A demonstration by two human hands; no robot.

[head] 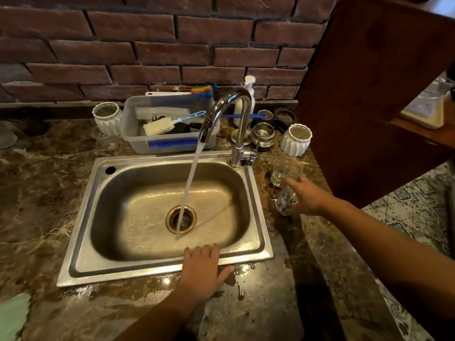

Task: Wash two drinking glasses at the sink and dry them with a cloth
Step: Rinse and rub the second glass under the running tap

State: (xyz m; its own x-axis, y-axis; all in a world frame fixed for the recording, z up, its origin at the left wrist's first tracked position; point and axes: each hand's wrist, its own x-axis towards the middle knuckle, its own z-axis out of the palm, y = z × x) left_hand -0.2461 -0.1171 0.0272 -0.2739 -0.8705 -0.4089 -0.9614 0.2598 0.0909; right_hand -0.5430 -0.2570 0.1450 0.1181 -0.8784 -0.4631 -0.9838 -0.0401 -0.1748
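Two clear drinking glasses stand on the marble counter right of the steel sink (81, 254): the far glass (286, 172) and the near glass (283, 203). My right hand (307, 196) reaches over the near glass with fingers stretched out, forefinger pointing toward the far glass; no closed grip shows. My left hand (203, 269) rests flat on the sink's front rim, fingers straight. The chrome faucet (229, 107) pours a stream of water (189, 183) into the drain (181, 219). A green cloth (12, 316) lies at the bottom-left corner.
Behind the sink sits a plastic tub (138, 141) of brushes, a soap pump bottle (250, 87) and metal cups (263, 134). White ribbed holders stand at left (107, 119) and right (296, 139). Another clear glass (107, 140) stands at left. A wooden panel (369, 94) rises at right.
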